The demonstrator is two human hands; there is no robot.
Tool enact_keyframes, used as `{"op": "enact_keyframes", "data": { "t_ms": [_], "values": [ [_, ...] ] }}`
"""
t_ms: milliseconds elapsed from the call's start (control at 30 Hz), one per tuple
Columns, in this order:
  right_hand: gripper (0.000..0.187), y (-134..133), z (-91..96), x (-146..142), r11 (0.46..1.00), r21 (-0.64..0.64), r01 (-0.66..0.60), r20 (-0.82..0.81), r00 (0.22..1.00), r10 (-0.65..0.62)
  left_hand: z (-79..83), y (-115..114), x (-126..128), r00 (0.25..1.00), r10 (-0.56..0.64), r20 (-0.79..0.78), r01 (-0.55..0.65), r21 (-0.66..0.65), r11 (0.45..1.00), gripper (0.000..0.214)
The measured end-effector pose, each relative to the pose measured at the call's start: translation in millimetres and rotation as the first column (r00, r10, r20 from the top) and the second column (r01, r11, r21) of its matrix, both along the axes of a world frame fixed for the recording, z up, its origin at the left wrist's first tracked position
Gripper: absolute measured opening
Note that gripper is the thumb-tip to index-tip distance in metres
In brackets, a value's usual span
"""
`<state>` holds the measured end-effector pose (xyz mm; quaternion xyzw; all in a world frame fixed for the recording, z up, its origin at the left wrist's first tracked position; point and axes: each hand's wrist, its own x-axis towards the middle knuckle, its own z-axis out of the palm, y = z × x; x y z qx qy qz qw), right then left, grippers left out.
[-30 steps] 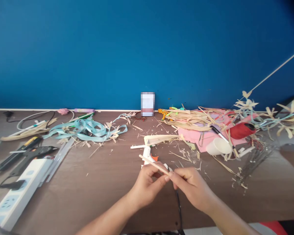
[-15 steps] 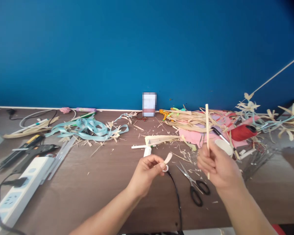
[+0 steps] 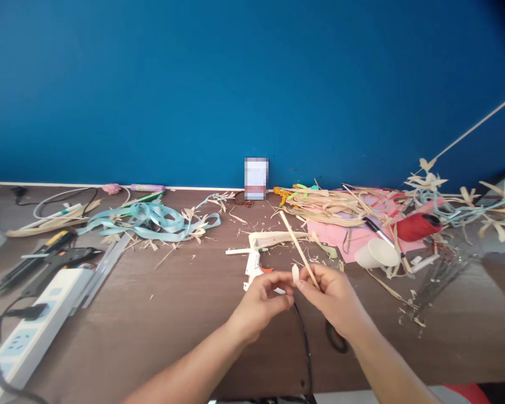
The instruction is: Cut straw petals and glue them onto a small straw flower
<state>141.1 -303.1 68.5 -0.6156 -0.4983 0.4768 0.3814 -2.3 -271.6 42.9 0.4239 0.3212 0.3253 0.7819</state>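
Note:
My left hand (image 3: 263, 306) reaches in from the lower left, its thumb and index finger apart. Its index fingertip touches a small pale husk petal (image 3: 295, 272), which stands between the fingertips of both hands. My right hand (image 3: 334, 294) is closed around a thin wooden stick (image 3: 294, 238), tilted up to the left, with its thumb tip against the petal's base. Just behind my left hand lies a white glue gun (image 3: 253, 269). Scissors are mostly covered by my right hand; one black handle loop (image 3: 335, 338) shows below it.
Blue ribbon (image 3: 151, 221) and a power strip (image 3: 37, 325) lie on the left. Dried husk strips (image 3: 328, 205), pink paper (image 3: 345, 241), a white cup (image 3: 376, 253) and a red thread spool (image 3: 416, 226) crowd the right. A black cord (image 3: 305, 342) runs toward the front edge.
My right hand has moved left and down, bringing the now tilted stick to the petal. My left thumb has parted from the petal. The cup and glue gun show more fully.

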Motion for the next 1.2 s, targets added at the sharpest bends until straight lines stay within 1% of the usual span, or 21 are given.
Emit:
{"op": "enact_keyframes", "data": {
  "t_ms": [67, 133, 200, 300, 367, 433, 467, 533, 600, 633, 733, 833, 900, 967, 1000, 1033, 1100, 1133, 1200],
  "values": [
    [0.010, 1.3, 4.6, 2.3, 0.996, -0.039, -0.075, 0.089, 0.993, 0.078, 3.0, 3.9, -3.3, 0.998, -0.052, 0.019, 0.052, 0.013, 0.999, 0.033],
    [0.010, 0.8, 7.1, 4.2, 0.986, -0.073, -0.149, 0.173, 0.972, 0.160, 5.9, 8.2, -5.2, 0.996, -0.087, -0.004, 0.087, 0.025, 0.996, 0.027],
    [0.010, -0.8, 7.3, 6.7, 0.975, -0.087, -0.205, 0.239, 0.946, 0.221, 7.3, 11.9, -5.8, 0.989, -0.131, -0.072, 0.134, 0.042, 0.990, 0.021],
    [0.010, -3.1, 5.6, 12.3, 0.963, -0.078, -0.258, 0.314, 0.910, 0.269, 5.7, 14.8, -5.5, 0.964, -0.214, -0.159, 0.223, 0.036, 0.974, 0.021],
    [0.010, -3.3, 4.5, 16.2, 0.957, -0.076, -0.280, 0.323, 0.901, 0.289, 3.0, 15.0, -5.4, 0.954, -0.250, -0.167, 0.257, 0.021, 0.966, 0.021],
    [0.008, -2.5, 2.5, 18.7, 0.962, -0.073, -0.264, 0.263, 0.925, 0.274, 0.2, 14.2, -5.1, 0.966, -0.221, -0.131, 0.218, -0.038, 0.975, 0.023],
    [0.009, -2.1, 0.7, 18.8, 0.973, -0.060, -0.221, 0.210, 0.951, 0.229, -0.8, 13.5, -4.8, 0.980, -0.177, -0.093, 0.169, -0.092, 0.981, 0.024],
    [0.017, -2.3, -5.0, 16.4, 0.997, -0.012, -0.080, 0.085, 0.993, 0.081, -1.5, 11.7, -3.4, 0.999, -0.049, 0.004, 0.049, -0.221, 0.974, 0.024],
    [0.025, -4.5, -12.7, 10.3, 0.999, 0.034, 0.030, -0.021, 0.999, -0.029, -0.5, 9.2, -0.9, 0.993, 0.073, 0.094, -0.040, -0.316, 0.948, 0.024],
    [0.028, -6.4, -16.4, 6.3, 0.998, 0.048, 0.045, -0.055, 0.998, -0.042, 0.5, 7.7, 0.8, 0.986, 0.113, 0.125, -0.065, -0.339, 0.939, 0.023],
    [0.032, -12.8, -22.9, -5.2, 0.997, 0.082, 0.000, -0.079, 0.997, 0.007, 3.5, 3.1, 6.2, 0.973, 0.165, 0.159, -0.104, -0.336, 0.936, 0.021],
    [0.036, -15.9, -20.7, -10.8, 0.992, 0.128, -0.003, -0.040, 0.999, 0.008, 4.2, -0.2, 9.5, 0.975, 0.173, 0.139, -0.128, -0.281, 0.951, 0.021],
    [0.039, -15.6, -16.7, -10.9, 0.991, 0.135, 0.004, -0.003, 1.000, -0.004, 3.4, -1.2, 9.4, 0.982, 0.145, 0.118, -0.116, -0.221, 0.968, 0.022],
    [0.041, -14.8, -13.4, -10.2, 0.994, 0.109, 0.009, 0.017, 1.000, -0.011, 2.8, -1.6, 7.7, 0.991, 0.091, 0.103, -0.075, -0.143, 0.987, 0.022],
    [0.043, -14.5, -12.3, -10.1, 0.997, 0.081, 0.011, -0.001, 1.000, -0.011, 2.7, -1.7, 6.7, 0.993, 0.061, 0.099, -0.050, -0.105, 0.993, 0.022],
    [0.045, -14.5, -11.6, -10.6, 0.999, 0.039, 0.012, -0.053, 0.999, -0.010, 2.9, -1.8, 5.6, 0.994, 0.032, 0.100, -0.025, -0.074, 0.997, 0.022],
    [0.049, -15.5, -11.2, -12.9, 0.997, -0.080, -0.005, -0.243, 0.970, -0.014, 4.0, -2.3, 3.9, 0.993, -0.018, 0.114, 0.023, -0.040, 0.999, 0.022],
    [0.050, -16.5, -11.1, -14.3, 0.990, -0.139, -0.026, -0.359, 0.933, -0.026, 4.8, -2.7, 3.3, 0.991, -0.036, 0.126, 0.040, -0.035, 0.999, 0.022],
    [0.051, -19.2, -10.3, -15.8, 0.970, -0.226, -0.084, -0.561, 0.826, -0.059, 6.5, -3.8, 2.5, 0.987, -0.057, 0.148, 0.064, -0.039, 0.997, 0.022]
  ]
}}
